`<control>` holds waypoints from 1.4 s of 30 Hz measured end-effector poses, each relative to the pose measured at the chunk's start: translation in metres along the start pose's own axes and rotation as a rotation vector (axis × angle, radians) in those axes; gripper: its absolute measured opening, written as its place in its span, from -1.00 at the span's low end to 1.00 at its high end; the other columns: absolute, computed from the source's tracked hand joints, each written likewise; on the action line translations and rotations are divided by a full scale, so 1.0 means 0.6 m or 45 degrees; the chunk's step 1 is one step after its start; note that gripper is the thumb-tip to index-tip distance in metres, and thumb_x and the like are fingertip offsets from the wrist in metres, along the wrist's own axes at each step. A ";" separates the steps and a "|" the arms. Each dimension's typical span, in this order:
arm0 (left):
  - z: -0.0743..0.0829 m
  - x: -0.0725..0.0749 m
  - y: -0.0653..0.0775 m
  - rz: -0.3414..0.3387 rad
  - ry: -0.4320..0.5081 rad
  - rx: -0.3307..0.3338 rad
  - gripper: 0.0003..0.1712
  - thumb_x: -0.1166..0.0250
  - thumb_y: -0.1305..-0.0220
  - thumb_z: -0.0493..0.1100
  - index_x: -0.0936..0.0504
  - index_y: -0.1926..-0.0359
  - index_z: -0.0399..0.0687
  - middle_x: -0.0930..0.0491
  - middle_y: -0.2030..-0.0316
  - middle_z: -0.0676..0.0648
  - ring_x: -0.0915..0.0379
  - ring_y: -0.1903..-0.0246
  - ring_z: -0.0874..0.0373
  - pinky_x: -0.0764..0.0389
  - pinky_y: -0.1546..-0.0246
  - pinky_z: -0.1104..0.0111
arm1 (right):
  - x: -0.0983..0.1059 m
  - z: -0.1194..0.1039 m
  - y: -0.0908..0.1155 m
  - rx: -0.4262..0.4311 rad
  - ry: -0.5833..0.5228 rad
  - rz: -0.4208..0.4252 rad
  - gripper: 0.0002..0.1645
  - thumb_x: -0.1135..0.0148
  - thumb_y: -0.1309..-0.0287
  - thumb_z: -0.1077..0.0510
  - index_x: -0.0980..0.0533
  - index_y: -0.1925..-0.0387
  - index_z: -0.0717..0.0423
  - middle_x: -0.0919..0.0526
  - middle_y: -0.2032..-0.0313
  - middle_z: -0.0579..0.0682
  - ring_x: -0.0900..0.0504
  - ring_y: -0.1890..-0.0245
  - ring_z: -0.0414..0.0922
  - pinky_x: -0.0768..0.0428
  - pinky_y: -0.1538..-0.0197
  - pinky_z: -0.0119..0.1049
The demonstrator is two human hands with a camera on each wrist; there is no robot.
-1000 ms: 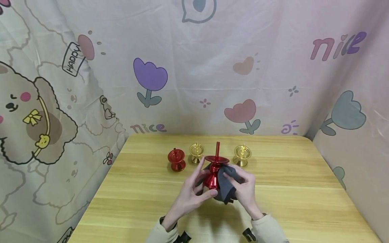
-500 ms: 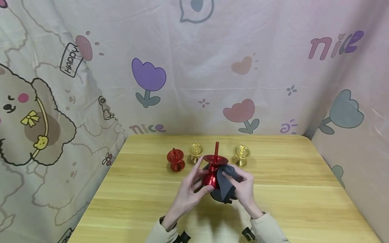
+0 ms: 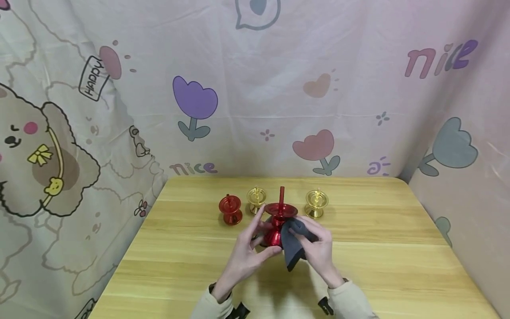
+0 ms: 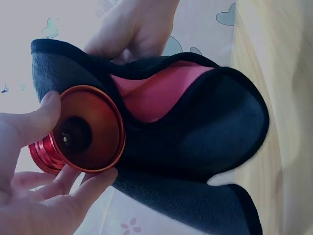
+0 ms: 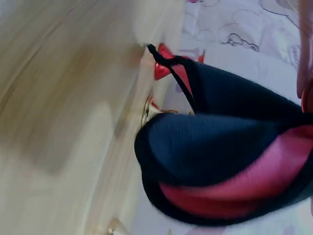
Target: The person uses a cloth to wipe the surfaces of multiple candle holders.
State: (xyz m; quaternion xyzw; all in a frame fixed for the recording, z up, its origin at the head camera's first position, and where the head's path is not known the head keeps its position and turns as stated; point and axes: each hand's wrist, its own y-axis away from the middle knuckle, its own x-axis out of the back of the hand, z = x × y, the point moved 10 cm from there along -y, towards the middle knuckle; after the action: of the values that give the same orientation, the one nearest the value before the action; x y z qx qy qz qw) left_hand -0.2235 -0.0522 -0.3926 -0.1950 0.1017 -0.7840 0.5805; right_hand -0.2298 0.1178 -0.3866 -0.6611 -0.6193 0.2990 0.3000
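Observation:
A shiny red metal candle holder (image 3: 274, 238), with a wide dish and a thin upright rod, is held above the table. My left hand (image 3: 247, 253) grips it by the flared base, thumb in front and fingers behind. The left wrist view looks into the hollow underside of that base (image 4: 103, 142). In my right hand (image 3: 322, 249) is a dark grey cloth (image 3: 292, 245), pinched and pressed against the holder's right side below the dish. Pink lining (image 4: 161, 93) shows in the cloth's folds. Loose folds of the cloth (image 5: 210, 147) fill much of the right wrist view.
Toward the back of the wooden table (image 3: 171, 266) stand a smaller red candle holder (image 3: 230, 206) and two gold ones (image 3: 256, 196) (image 3: 316, 200). A printed fabric sheet (image 3: 255, 88) hangs behind the table and at both sides.
The red candle holder has shifted slightly left. My right hand has moved the cloth a little leftward across it, and the cloth's loose lower corner now hangs differently. Both hands keep their hold.

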 end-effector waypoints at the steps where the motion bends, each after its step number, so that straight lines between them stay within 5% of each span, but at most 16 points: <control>1: -0.001 -0.001 0.000 -0.014 0.012 0.007 0.12 -0.44 -0.20 -0.30 0.04 -0.61 0.11 -0.55 -0.10 -0.31 -0.53 -0.19 -0.18 -0.59 -0.24 0.17 | 0.001 0.009 0.000 -0.081 -0.024 -0.002 -0.55 -0.30 0.12 0.68 -0.69 0.14 0.37 -0.77 0.07 -0.25 -0.71 0.04 -0.37 -0.64 -0.03 -0.56; 5: -0.012 -0.008 0.001 -0.060 0.056 0.094 0.10 -0.40 -0.27 -0.27 0.08 -0.62 0.17 -0.50 -0.22 -0.34 -0.45 -0.29 -0.23 -0.50 -0.31 0.08 | 0.005 0.026 0.001 -0.225 -0.100 0.011 -0.58 -0.26 0.08 0.68 -0.67 0.14 0.42 -0.76 0.10 -0.34 -0.71 0.07 -0.39 -0.64 0.00 -0.57; 9: -0.024 -0.005 0.002 -0.018 0.055 0.195 0.17 -0.51 -0.15 -0.22 0.02 -0.60 0.29 -0.49 -0.21 -0.24 -0.44 -0.29 -0.15 -0.57 -0.26 0.11 | 0.002 -0.007 -0.001 0.025 -0.024 0.013 -0.53 -0.32 0.16 0.69 -0.68 0.13 0.42 -0.78 0.05 -0.13 -0.73 0.02 -0.30 -0.65 -0.06 -0.53; 14: -0.010 0.003 0.002 0.036 0.038 0.109 0.22 -0.57 -0.03 -0.30 -0.05 -0.60 0.17 -0.54 -0.05 -0.27 -0.52 -0.13 -0.04 -0.66 -0.14 0.24 | -0.005 -0.041 0.005 0.305 0.054 0.018 -0.65 -0.38 0.05 0.57 -0.69 0.13 0.43 -0.76 0.07 0.23 -0.73 -0.03 -0.23 -0.66 -0.09 -0.50; 16: -0.003 0.004 0.002 0.025 0.026 0.051 0.20 -0.54 -0.05 -0.32 -0.03 -0.60 0.10 -0.56 -0.03 -0.30 -0.55 -0.09 -0.05 -0.67 -0.13 0.28 | -0.005 -0.037 0.003 0.267 0.053 0.015 -0.66 -0.37 0.05 0.57 -0.69 0.15 0.43 -0.77 0.07 0.16 -0.72 -0.02 -0.26 -0.65 -0.08 -0.51; 19: -0.001 0.001 0.003 -0.013 0.041 0.011 0.16 -0.48 -0.13 -0.34 0.01 -0.61 0.07 -0.57 -0.08 -0.35 -0.57 -0.13 -0.15 -0.64 -0.17 0.27 | -0.003 -0.013 0.001 0.068 0.001 0.006 -0.59 -0.32 0.11 0.66 -0.69 0.16 0.41 -0.78 0.06 -0.10 -0.71 0.01 -0.33 -0.64 -0.05 -0.55; 24: -0.008 -0.007 0.004 -0.064 0.078 0.061 0.11 -0.41 -0.25 -0.30 0.08 -0.62 0.14 -0.51 -0.24 -0.40 -0.46 -0.28 -0.27 -0.54 -0.28 0.17 | 0.005 0.013 0.002 -0.151 -0.068 0.039 -0.55 -0.27 0.12 0.70 -0.69 0.14 0.41 -0.76 0.06 -0.31 -0.71 0.04 -0.38 -0.63 -0.02 -0.59; 28: -0.011 -0.007 0.004 -0.026 0.074 0.098 0.20 -0.49 -0.15 -0.29 0.07 -0.62 0.11 -0.46 -0.29 -0.37 -0.47 -0.26 -0.26 -0.61 -0.22 0.20 | 0.000 -0.013 0.003 0.088 0.017 0.046 -0.52 -0.29 0.20 0.70 -0.70 0.15 0.41 -0.78 0.04 -0.10 -0.72 0.00 -0.32 -0.63 -0.08 -0.54; 31: -0.010 -0.003 0.004 0.014 0.079 0.089 0.25 -0.56 -0.03 -0.33 0.02 -0.61 0.06 -0.44 -0.26 -0.37 -0.51 -0.17 -0.24 -0.67 -0.12 0.28 | -0.006 -0.039 0.009 0.336 0.064 0.042 -0.68 -0.30 0.02 0.58 -0.69 0.15 0.45 -0.76 0.02 0.12 -0.71 -0.06 -0.25 -0.64 -0.14 -0.49; 34: -0.004 0.001 0.004 0.025 0.071 0.032 0.24 -0.56 -0.01 -0.35 -0.02 -0.60 0.02 -0.47 -0.17 -0.37 -0.56 -0.11 -0.19 -0.70 -0.07 0.30 | -0.008 -0.048 0.011 0.416 0.070 0.031 -0.79 -0.30 -0.16 0.45 -0.68 0.16 0.48 -0.75 0.02 0.19 -0.71 -0.07 -0.22 -0.64 -0.14 -0.48; 42: 0.002 -0.004 0.003 -0.055 0.053 -0.061 0.08 -0.39 -0.25 -0.35 0.05 -0.62 0.05 -0.52 -0.20 -0.42 -0.50 -0.25 -0.26 -0.54 -0.27 0.18 | -0.001 0.007 0.003 -0.087 -0.061 -0.007 -0.49 -0.29 0.12 0.70 -0.73 0.15 0.27 -0.77 0.07 -0.23 -0.70 0.05 -0.37 -0.63 0.00 -0.57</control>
State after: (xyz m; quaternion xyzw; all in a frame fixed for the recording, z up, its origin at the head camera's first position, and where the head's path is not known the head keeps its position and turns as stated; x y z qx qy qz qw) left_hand -0.2209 -0.0503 -0.3926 -0.1946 0.1284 -0.7976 0.5563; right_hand -0.2320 0.1171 -0.3906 -0.6619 -0.6379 0.2926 0.2632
